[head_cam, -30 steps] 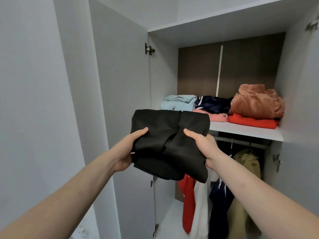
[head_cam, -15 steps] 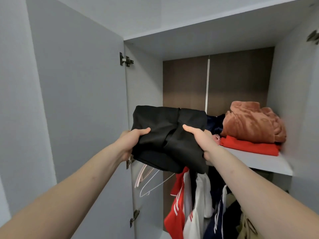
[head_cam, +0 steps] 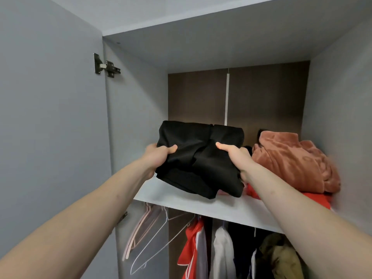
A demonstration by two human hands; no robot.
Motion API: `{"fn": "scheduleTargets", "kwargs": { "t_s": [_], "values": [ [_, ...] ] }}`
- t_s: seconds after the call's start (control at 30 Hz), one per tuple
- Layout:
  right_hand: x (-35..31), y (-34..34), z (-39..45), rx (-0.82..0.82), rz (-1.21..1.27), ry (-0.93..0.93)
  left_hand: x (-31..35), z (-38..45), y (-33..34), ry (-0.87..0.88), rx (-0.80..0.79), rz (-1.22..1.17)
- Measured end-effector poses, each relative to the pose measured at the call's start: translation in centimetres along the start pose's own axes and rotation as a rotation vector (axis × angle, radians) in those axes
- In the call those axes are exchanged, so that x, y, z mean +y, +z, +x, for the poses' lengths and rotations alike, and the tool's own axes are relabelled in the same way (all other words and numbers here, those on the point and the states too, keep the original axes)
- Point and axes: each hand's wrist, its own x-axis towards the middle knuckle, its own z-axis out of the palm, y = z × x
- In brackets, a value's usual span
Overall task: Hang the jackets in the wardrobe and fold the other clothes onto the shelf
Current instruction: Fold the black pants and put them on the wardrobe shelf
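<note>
A folded black garment [head_cam: 199,156] is held just above the left part of the white wardrobe shelf [head_cam: 211,208]. My left hand [head_cam: 156,158] grips its left side, thumb on top. My right hand [head_cam: 237,158] grips its right side the same way. Behind the bundle the earlier stacked clothes are hidden. To the right on the shelf lies a fluffy rust-orange garment [head_cam: 291,162] on top of a folded red one [head_cam: 314,198].
Under the shelf hang a red-and-white jacket [head_cam: 191,244], a white one [head_cam: 221,252], dark ones and an olive jacket [head_cam: 281,256]. Empty pink and white hangers [head_cam: 149,232] hang at the left. The open grey door [head_cam: 52,127] stands on my left.
Both hands have carried the black garment up and forward into the shelf opening, and I have come closer to the wardrobe. The light blue and navy clothes are now hidden behind it.
</note>
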Motion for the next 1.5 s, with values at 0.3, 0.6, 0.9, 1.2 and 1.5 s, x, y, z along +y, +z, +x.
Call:
{"fn": "scheduleTargets", "kwargs": {
  "t_s": [0.3, 0.6, 0.9, 1.2, 1.5],
  "values": [
    [-5.0, -2.6, 9.4, 0.204, -0.108, -0.042, 3.7, 12.7, 5.4, 0.054, -0.111, -0.068],
    [-4.2, -5.2, 16.4, 0.367, -0.427, -0.002, 0.1, 21.6, 11.3, -0.048, -0.163, 0.109],
    [-3.3, -4.8, 17.5, 0.308, -0.82, -0.087, -1.1, 23.7, 11.9, 0.009, -0.157, 0.258],
    [0.3, -4.9, 16.6, 0.118, -1.067, -0.123, -2.3, 22.3, 10.3, 0.341, -0.046, 0.85],
    [2.9, -3.8, 14.5, 0.342, -1.252, -0.513, -4.7, 20.7, 14.2, 0.629, -0.265, 0.873]
  ]
}}
